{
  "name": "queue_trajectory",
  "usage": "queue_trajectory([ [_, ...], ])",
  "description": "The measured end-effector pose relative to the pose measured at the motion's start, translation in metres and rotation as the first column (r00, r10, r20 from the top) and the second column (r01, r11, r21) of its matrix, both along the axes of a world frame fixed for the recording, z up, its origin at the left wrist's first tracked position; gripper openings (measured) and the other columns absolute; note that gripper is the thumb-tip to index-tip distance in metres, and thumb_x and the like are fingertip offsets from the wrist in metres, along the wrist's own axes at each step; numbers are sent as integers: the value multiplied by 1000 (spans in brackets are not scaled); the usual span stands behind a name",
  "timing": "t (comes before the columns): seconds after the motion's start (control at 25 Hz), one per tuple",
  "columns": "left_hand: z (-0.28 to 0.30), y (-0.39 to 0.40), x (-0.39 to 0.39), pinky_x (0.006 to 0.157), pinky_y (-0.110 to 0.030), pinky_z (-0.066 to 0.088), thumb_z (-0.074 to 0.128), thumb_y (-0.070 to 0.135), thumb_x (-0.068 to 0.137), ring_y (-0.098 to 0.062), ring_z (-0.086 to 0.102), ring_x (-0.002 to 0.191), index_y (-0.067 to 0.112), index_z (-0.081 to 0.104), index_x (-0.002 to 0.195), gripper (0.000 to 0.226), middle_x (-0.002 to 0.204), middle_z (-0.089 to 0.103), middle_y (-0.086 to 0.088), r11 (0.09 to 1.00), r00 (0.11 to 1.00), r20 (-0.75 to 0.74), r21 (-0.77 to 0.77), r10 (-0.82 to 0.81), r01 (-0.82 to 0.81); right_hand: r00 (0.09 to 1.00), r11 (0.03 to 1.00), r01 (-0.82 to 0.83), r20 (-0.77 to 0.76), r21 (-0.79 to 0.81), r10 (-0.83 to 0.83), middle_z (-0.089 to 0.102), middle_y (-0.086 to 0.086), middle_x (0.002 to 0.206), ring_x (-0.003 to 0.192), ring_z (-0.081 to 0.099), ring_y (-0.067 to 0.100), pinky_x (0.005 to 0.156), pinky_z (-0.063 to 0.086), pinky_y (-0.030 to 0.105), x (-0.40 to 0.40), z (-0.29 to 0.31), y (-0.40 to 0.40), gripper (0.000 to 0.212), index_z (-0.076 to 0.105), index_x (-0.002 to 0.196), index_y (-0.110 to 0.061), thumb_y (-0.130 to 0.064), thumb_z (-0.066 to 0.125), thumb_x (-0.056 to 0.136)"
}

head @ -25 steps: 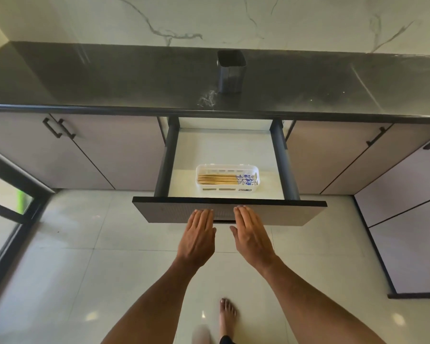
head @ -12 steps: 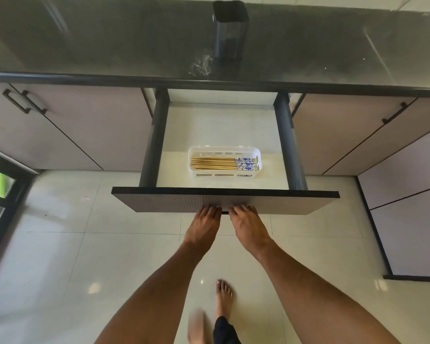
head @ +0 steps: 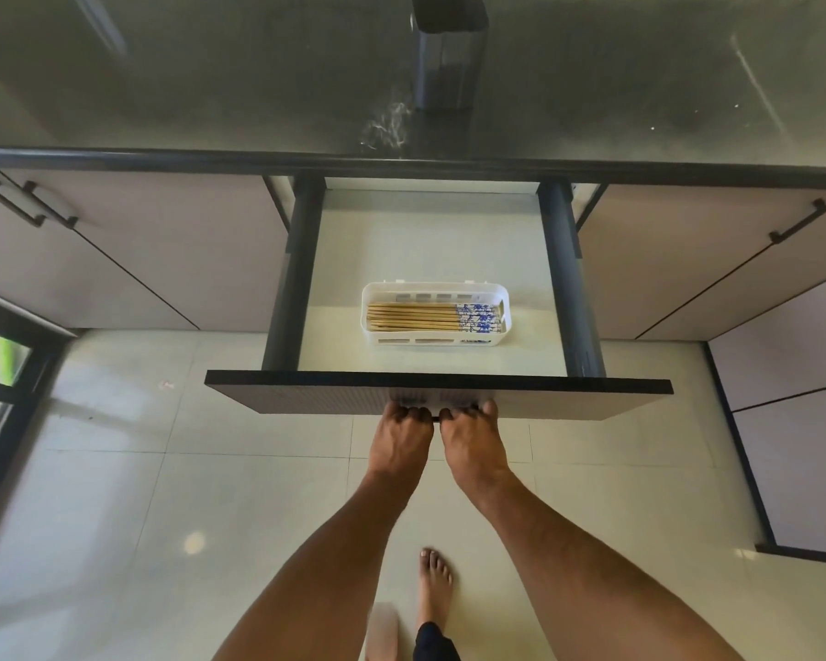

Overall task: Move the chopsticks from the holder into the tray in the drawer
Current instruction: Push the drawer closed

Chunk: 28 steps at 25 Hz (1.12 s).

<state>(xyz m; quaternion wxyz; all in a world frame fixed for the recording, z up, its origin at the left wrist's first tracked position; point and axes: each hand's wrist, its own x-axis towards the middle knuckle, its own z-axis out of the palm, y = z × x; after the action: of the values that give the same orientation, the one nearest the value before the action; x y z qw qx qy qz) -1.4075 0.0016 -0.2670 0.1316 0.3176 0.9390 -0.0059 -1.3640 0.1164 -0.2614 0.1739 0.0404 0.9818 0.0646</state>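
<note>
Having been flat and short of the drawer front [head: 568, 398] a second ago, the left hand [head: 401, 438] and right hand [head: 470, 441] are now curled against its lower edge. The chopsticks [head: 416, 317] are seen lying in the tray [head: 507, 307], the holder [head: 449, 54] standing on the bench [head: 163, 88]; closing is judged to remain.

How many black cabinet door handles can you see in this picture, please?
3: two side by side on the left cabinet doors, one on the right cabinet door. Others may lie outside the frame.

I see the dark bench [head: 163, 88] carrying a dark holder [head: 449, 54] at top centre; the open drawer [head: 430, 250] floor bears a white tray [head: 507, 311].
</note>
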Motion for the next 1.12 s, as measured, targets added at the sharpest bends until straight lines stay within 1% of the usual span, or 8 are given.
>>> queue_trajectory([
  [0.08, -5, 6, -11, 88, -31, 56, 100, 13, 48, -18, 71, 76, 13, 79, 88, 46, 78, 74, -1, 1000, 999, -38, 24, -6, 7, 1000, 1000, -8, -12, -3, 8, 61, 11, 129, 129, 52, 31, 118, 25, 47, -12, -4, 6, 51, 50, 134, -14, -16, 72, 88],
  [0.16, -10, 11, -22, 82, -32, 57, 101, 13, 42, -20, 71, 73, 10, 79, 86, 50, 76, 73, -4, 999, 999, -53, 51, -1, 4, 999, 1000, -12, -35, -1, 12, 60, 12, 132, 132, 51, 32, 120, 23, 48, -23, -6, 10, 55, 49, 136, -13, -16, 73, 87],
  [0.4, -18, 32, -70, 93, -37, 55, 101, 17, 45, -26, 72, 87, 6, 77, 102, 62, 90, 75, -10, 999, 994, -111, 35, 14, -11, 998, 999, -26, -54, -21, 25, 64, 12, 127, 128, 55, 32, 119, 24, 48, -78, -9, 31, 52, 52, 132, -13, -14, 74, 85],
  [0.56, -28, 47, -111, 106, -40, 47, 93, 15, 63, -29, 70, 102, 4, 71, 118, 60, 105, 75, -11, 999, 989, -140, 36, 41, -36, 997, 999, -21, -71, -24, 19, 65, 11, 124, 124, 57, 31, 116, 27, 46, -118, -7, 45, 46, 53, 130, -12, -14, 72, 88],
  [0.76, -33, 70, -168, 100, -41, 50, 91, 10, 63, -30, 71, 91, 1, 73, 111, 52, 95, 75, -12, 998, 982, -187, 55, 31, -21, 995, 999, -31, -97, -17, 29, 68, 9, 116, 116, 62, 29, 112, 30, 45, -175, -3, 66, 37, 57, 124, -13, -13, 69, 89],
  [0.88, -34, 82, -200, 100, -41, 49, 89, 12, 65, -30, 70, 91, 2, 73, 111, 50, 94, 75, -11, 998, 979, -202, 55, 42, -32, 993, 999, -27, -115, -34, 23, 69, 7, 112, 113, 64, 29, 110, 32, 44, -208, 0, 77, 32, 60, 121, -14, -11, 66, 90],
  [1.0, -34, 94, -229, 101, -41, 48, 90, 14, 65, -29, 70, 94, 4, 72, 113, 53, 96, 75, -10, 998, 978, -207, 48, 35, -26, 994, 999, -37, -105, -13, 35, 69, 7, 112, 112, 64, 29, 109, 34, 44, -239, 3, 88, 34, 59, 122, -15, -14, 69, 90],
  [1.12, -34, 104, -256, 102, -40, 47, 90, 16, 66, -28, 69, 98, 6, 71, 115, 53, 100, 74, -9, 998, 974, -220, 53, 44, -33, 995, 998, -56, -82, 18, 58, 66, 9, 116, 116, 61, 30, 110, 34, 44, -264, 3, 100, 43, 55, 129, -13, -19, 72, 90],
])
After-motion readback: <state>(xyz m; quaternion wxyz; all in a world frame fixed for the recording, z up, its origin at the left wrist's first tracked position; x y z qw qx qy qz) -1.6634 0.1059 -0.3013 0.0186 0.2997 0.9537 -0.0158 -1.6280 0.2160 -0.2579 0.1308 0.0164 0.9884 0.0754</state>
